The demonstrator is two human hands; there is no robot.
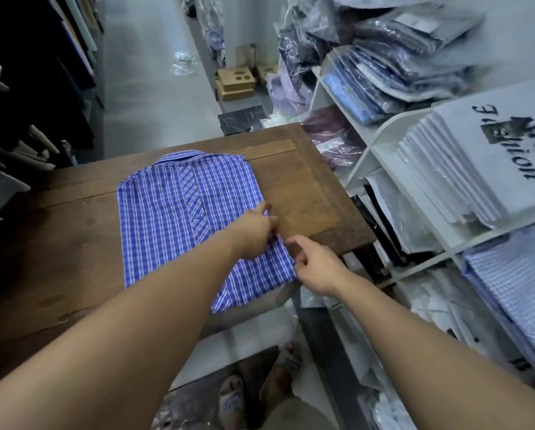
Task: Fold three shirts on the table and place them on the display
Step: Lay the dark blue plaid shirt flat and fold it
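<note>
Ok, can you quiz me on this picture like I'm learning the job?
1. True or false: the blue checked shirt lies on the wooden table.
2. Where on the shirt are the left hand and the right hand? A) the collar B) the edge on the person's right C) the edge on the person's left
3. Fill in: the white shelves stand on the person's ____ side.
Key: 1 true; 2 B; 3 right.

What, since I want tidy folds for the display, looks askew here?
The blue plaid shirt has an uneven near hem: one layer juts past the rest at the front edge of the wooden table. The left hand grips its side edge.
</note>
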